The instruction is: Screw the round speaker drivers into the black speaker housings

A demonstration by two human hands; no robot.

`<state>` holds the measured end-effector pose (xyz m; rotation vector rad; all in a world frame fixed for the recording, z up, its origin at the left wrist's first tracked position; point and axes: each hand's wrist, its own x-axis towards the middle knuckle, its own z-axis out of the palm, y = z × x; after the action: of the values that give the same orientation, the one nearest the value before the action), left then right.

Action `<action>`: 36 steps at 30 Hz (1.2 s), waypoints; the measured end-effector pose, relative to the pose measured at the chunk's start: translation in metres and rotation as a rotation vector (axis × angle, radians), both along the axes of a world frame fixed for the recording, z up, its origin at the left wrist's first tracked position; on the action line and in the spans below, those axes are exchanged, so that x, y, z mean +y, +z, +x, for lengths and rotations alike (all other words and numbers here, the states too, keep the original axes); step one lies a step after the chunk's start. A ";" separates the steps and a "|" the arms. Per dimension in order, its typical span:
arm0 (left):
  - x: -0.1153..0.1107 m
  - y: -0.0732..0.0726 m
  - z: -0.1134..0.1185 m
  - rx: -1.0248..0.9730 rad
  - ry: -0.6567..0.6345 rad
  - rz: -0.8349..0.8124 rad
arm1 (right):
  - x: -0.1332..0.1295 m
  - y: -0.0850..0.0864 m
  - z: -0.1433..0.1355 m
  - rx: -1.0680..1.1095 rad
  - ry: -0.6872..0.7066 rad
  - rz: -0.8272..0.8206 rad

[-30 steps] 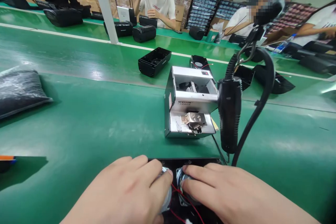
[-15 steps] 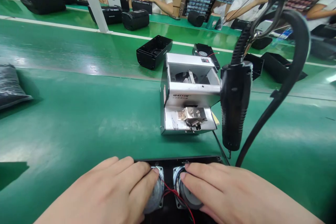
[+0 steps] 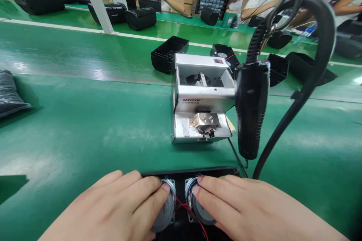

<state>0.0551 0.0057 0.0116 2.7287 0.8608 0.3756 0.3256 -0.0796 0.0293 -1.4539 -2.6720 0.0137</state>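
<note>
At the bottom centre, two round speakers with square metal frames sit in a black speaker housing (image 3: 181, 229). My left hand (image 3: 113, 203) is closed over the left speaker (image 3: 166, 211), its fingertips on the rim and magnet. Over the right speaker (image 3: 199, 207) my right hand (image 3: 243, 203) curls its fingers in the same way, hiding the outer side. Thin red wires (image 3: 186, 207) run between the speakers and down toward me. Both thumbs are mostly hidden.
A silver screw feeder (image 3: 202, 98) stands beyond the housing. Right of it hangs a black electric screwdriver (image 3: 250, 113) with a thick black cable (image 3: 285, 128). Black housings (image 3: 169, 54) lie on the green line. A plastic bag (image 3: 11, 94) is at left. People work opposite.
Both hands stay on the speakers with almost the same grip. The view has shifted slightly, and a black housing on the far green line has moved a little right relative to the screw feeder.
</note>
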 end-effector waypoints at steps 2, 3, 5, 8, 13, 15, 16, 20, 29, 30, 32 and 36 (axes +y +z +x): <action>0.001 0.001 0.001 0.001 -0.012 0.013 | 0.001 0.002 -0.001 0.002 -0.002 0.001; 0.002 0.000 -0.001 0.004 -0.017 0.019 | 0.001 0.003 -0.003 0.004 -0.002 0.001; 0.001 -0.001 -0.007 0.008 -0.034 0.031 | 0.002 0.005 -0.006 0.006 -0.003 0.001; 0.000 -0.004 -0.015 0.003 -0.076 0.058 | 0.001 0.009 -0.010 0.009 -0.003 0.003; -0.004 -0.005 -0.018 -0.024 -0.098 0.088 | -0.006 0.014 -0.008 0.026 -0.002 0.015; -0.004 -0.004 -0.018 -0.022 -0.099 0.091 | -0.009 0.015 -0.005 0.043 -0.002 0.022; -0.004 -0.003 -0.018 -0.016 -0.100 0.085 | -0.010 0.016 -0.004 0.056 0.006 0.022; -0.001 0.005 -0.016 0.040 -0.106 0.014 | -0.009 0.016 -0.006 0.071 -0.004 0.029; 0.003 0.028 -0.005 0.175 -0.104 -0.116 | -0.019 0.014 -0.001 0.084 -0.040 -0.141; 0.002 0.028 -0.005 0.196 -0.098 -0.134 | -0.020 0.013 0.000 0.067 -0.059 -0.186; 0.001 0.029 -0.005 0.227 -0.092 -0.158 | -0.020 0.011 0.000 0.032 -0.100 -0.249; 0.001 0.028 -0.005 0.208 -0.096 -0.138 | -0.018 0.013 0.000 0.069 -0.142 -0.279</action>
<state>0.0502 0.0064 0.0397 2.6995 0.7696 0.0123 0.3253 -0.0981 0.0423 -1.6825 -2.5850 0.4334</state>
